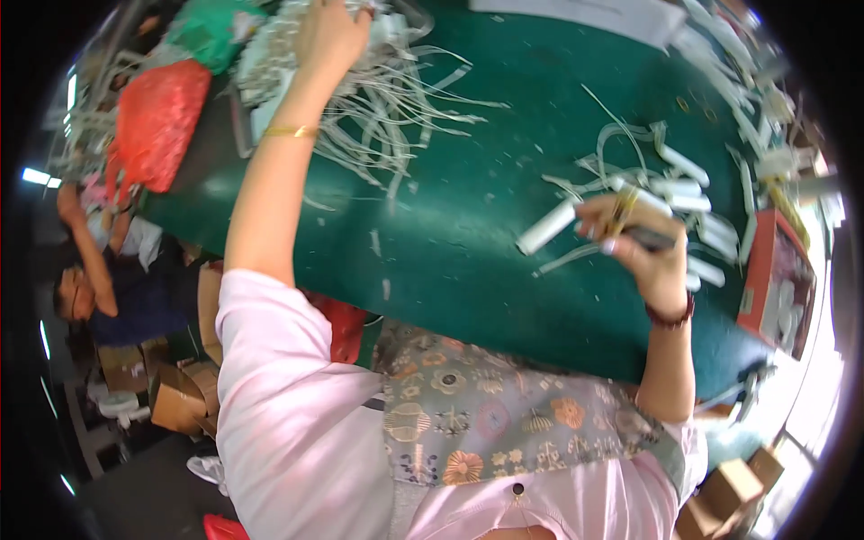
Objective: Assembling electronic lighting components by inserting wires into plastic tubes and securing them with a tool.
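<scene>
Looking down through a round wide-angle view, a person in a pale pink top and a flowered apron works at a green table. The left hand, a gold-coloured band at its wrist, stretches far forward over a heap of white pieces; its fingers run to the top edge, so whether they are spread or closed on something cannot be told. Thin pale strands spill from the heap across the table. The right hand, with a dark red bead bracelet, is curled around a small dark object in the palm, and yellowish loops cross its fingers. Its fingertips and thumb are drawn close together at the near end of a white tube; blur hides whether they grip it. More white tubes lie loosely just beyond and beside this hand, among curling strips. On the far right stands a red box with pale pieces inside. On the left, a red bag and a green bag sit near the heap, and farther off is another person in dark clothing, near cardboard boxes
</scene>
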Motion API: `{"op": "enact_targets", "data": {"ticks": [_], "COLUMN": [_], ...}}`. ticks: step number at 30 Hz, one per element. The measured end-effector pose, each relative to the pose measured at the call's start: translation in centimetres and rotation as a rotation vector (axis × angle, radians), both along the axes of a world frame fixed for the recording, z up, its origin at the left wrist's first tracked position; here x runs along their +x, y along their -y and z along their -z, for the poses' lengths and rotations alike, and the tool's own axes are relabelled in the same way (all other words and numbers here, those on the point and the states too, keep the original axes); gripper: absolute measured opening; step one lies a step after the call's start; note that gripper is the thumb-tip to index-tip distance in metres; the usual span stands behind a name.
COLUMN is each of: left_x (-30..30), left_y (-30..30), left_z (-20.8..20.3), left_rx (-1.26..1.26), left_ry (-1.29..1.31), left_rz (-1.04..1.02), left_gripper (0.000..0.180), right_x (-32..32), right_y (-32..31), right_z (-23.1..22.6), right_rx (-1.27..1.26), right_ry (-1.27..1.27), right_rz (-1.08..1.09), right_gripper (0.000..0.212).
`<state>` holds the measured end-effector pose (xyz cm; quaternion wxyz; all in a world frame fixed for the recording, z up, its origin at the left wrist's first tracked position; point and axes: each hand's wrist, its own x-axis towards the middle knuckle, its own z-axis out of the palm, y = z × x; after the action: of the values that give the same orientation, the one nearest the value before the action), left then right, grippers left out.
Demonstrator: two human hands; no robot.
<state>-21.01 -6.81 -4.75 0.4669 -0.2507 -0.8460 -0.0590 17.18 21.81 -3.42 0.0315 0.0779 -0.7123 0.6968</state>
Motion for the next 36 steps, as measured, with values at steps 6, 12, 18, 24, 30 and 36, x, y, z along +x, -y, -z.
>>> {"op": "enact_targets", "data": {"ticks": [6,12,18,24,30,36], "left_x": [22.9,27.7,22.3,21.5,23.9,24.6], "left_y": [-9.2,-7.8,-6.3,-8.0,-8.4,-8.7], "left_z": [-3.4,-0.6,-5.5,-1.9,0.7,0.8], "left_rx": [-0.283,-0.372,0.439,0.942,0.488,0.286], "left_ry": [1.196,1.072,1.328,1.51,1.357,1.242], "left_rz": [0.465,0.536,0.938,1.287,1.066,0.995], "left_gripper": [0.049,0.031,0.019,0.027,0.03,0.029], "right_x": [-0.5,-0.9,-0.8,-0.9,-1.1,-0.7], "right_y": [-3.1,-2.6,-3.1,-2.8,-3.1,-3.0], "right_z": [0.0,0.5,0.8,1.4,2.0,1.5], "right_rx": [-0.036,-0.026,-0.028,0.356,0.693,0.992], "right_ry": [-0.029,-0.024,0.067,0.019,-0.199,-0.261], "right_rz": [0.344,0.426,0.483,0.614,0.592,0.613], "right_gripper": [0.022,0.021,0.024,0.023,0.027,0.026]}}
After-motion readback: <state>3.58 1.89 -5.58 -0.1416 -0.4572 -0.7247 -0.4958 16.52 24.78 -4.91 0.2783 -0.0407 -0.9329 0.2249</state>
